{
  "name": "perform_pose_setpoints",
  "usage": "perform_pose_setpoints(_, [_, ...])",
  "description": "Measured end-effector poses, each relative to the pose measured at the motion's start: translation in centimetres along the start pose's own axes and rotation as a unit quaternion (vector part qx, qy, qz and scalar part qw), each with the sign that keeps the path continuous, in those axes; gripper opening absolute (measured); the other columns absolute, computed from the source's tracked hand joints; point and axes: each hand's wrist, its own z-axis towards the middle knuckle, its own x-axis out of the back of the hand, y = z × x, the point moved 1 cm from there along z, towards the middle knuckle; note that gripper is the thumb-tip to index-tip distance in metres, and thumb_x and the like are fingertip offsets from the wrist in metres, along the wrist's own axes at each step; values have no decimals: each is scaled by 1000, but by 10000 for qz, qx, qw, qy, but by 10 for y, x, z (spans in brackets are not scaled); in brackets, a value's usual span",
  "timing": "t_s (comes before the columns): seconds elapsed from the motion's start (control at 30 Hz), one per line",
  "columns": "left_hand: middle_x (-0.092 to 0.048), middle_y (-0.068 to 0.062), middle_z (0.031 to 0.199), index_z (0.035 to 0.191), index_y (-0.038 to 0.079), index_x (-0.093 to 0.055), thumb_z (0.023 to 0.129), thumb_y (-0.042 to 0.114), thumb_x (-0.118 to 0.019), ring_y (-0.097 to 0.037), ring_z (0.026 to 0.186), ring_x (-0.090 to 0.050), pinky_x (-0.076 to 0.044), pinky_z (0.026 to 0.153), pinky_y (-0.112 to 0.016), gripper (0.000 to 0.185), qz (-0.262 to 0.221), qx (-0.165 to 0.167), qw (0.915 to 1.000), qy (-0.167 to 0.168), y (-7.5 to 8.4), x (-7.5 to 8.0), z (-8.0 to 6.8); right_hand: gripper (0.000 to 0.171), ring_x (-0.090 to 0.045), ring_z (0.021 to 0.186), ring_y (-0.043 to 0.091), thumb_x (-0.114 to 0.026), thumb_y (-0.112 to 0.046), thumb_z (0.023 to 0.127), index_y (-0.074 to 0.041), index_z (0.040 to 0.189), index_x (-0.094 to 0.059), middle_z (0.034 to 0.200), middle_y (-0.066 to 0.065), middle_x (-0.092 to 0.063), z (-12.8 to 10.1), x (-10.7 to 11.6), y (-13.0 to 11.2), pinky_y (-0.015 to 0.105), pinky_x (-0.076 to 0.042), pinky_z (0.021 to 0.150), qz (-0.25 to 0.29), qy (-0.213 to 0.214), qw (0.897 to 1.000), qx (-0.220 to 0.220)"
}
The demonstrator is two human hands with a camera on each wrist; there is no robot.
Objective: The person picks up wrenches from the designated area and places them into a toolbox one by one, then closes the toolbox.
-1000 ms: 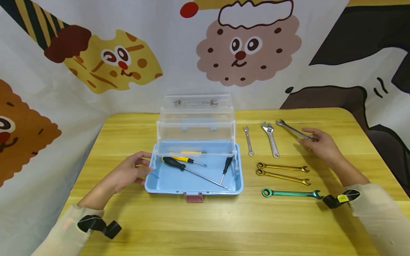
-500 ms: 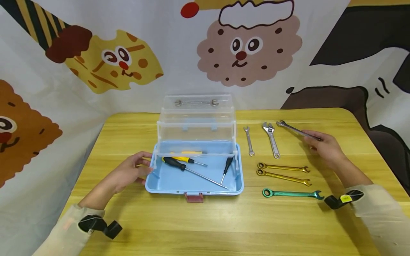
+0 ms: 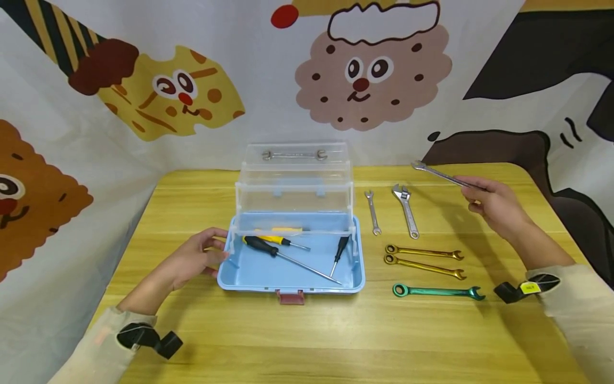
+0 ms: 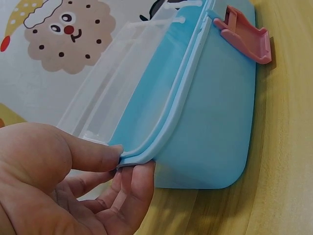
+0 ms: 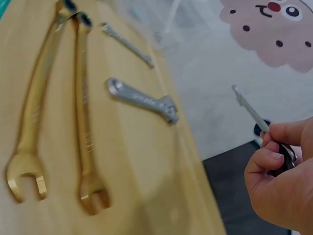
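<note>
The right hand [image 3: 496,205] pinches one end of a slim, bright steel open-ended spanner [image 3: 438,174] between thumb and curled fingers, holding it clear of the yellow wooden counter [image 3: 307,336] above its far right corner, probably because a thin flat tool is easiest carried by its tip. The left hand [image 3: 192,261] grips the left rim of the open pale-blue plastic toolbox [image 3: 288,272], thumb over the lip and fingers beneath, seemingly to steady it. Its clear, glossy lid tray [image 3: 292,184] stands raised at the back. Inside lie screwdrivers with black and yellow handles [image 3: 268,242]. On the counter's right half rest a chrome adjustable wrench [image 3: 405,209], two gold ratchet spanners [image 3: 424,257] and a green one [image 3: 436,290]
</note>
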Motion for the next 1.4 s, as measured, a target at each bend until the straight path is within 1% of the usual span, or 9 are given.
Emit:
perform_pose_setpoints(0.17, [-51,-22,120,145,-5,-39,101,4,-58,-27,91,-60,-59,71,-37,49,-3,2,10000,-11,0,1,0,25,-40,79,14,-58,-13,104,-19,123,-73,96,-2,-49,8,-11,-22,24,-37,61,-76,73,9999,119])
perform_pose_setpoints(0.3, [-50,-21,120,145,-4,-38,102,4,-58,-27,91,-60,-59,71,-37,49,3,21,10000,-8,-1,2,1,26,-39,76,15,-57,-7,104,-12,124,-73,92,0,-50,17,-19,-35,28,-30,58,99,-91,9992,368])
perform_pose_setpoints(0.47, [-50,-21,120,145,-4,-39,101,4,-58,-27,91,-60,-59,70,-37,49,-4,13,10000,-5,-1,2,1,28,-35,69,17,-54,-1,104,-6,126,-71,85,1,-50,27,-27,-48,34,-20,61,222,-531,9964,617])
perform_pose_setpoints(0.73, [-51,-21,118,144,-4,-40,101,3,-58,-26,89,-61,-59,69,-36,47,-40,-57,10000,-12,1,2,2,30,-32,68,18,-50,4,104,-3,125,-71,85,2,-51,44,-48,-70,33,-22,60,382,-1217,9890,747])
perform_pose_setpoints(0.9, [-51,-21,118,144,-4,-40,101,2,-59,-27,90,-60,-59,69,-36,47,-19,-22,10000,14,1,1,2,29,-28,66,20,-53,1,103,-4,125,-71,81,2,-42,55,-68,-81,33,-22,61,150,-1362,9883,677])
perform_pose_setpoints(1.07, [-51,-21,118,144,-4,-40,101,2,-59,-26,90,-60,-59,69,-36,47,-23,-4,10000,32,1,1,1,28,-28,65,19,-55,-3,104,-8,125,-72,77,1,-33,66,-85,-88,33,-22,61,-90,-1461,9877,545])
perform_pose_setpoints(1.17, [-51,-21,118,144,-4,-41,101,2,-59,-26,90,-60,-59,69,-36,47,-43,-10,10000,20,1,1,1,28,-26,63,20,-55,-3,104,-8,125,-72,74,1,-29,73,-95,-91,34,-19,61,-179,-1547,9863,551])
perform_pose_setpoints(1.3, [-51,-20,117,143,-4,-41,101,3,-59,-26,89,-60,-59,68,-36,47,-62,-18,10000,18,0,1,1,28,-26,62,20,-54,-5,104,-10,125,-72,75,2,-32,80,-107,-94,34,-17,59,-436,-1583,9849,540])
perform_pose_setpoints(1.4, [-51,-20,117,143,-5,-41,101,3,-60,-26,89,-60,-59,68,-36,47,-78,-30,10000,11,-1,1,1,28,-30,65,19,-54,-7,105,-11,125,-72,79,3,-35,84,-118,-96,31,-23,57,-719,-1510,9846,515])
